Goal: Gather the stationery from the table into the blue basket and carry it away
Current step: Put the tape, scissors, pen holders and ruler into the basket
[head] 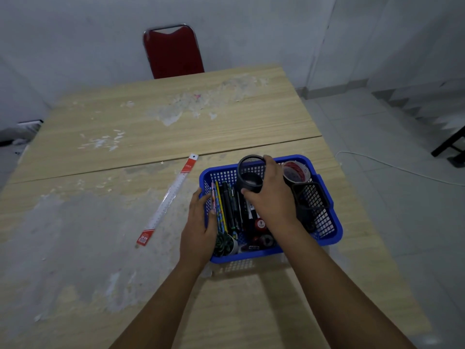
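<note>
Nearest the person, 2 bare forearms reach forward over the table (105,127). The left hand (198,227) lies flat, fingers straight, against the left wall of the basket (332,222), bracing it and holding nothing. The right hand (270,197) is curled round a black mesh cup (250,176), tilted with its mouth toward the camera, held over the middle of the basket; whether the cup already rests on the contents I cannot tell. Under both hands the basket holds pens and pencils (226,210) lying lengthwise, a second black mesh holder (312,200) at right and a tape roll (297,172) in the far right corner.

The 1 item left out is the ruler (168,200). It lies on the table just left of the basket, its long axis running from near-left to far-right, roughly parallel to the basket's left wall. The left hand is much the nearer and free, so it looks the natural one to reach sideways for it. The ruler looks longer than the basket, so it would probably sit diagonally or overhang.

Beyond, a red chair (173,51) stands at the far edge.
</note>
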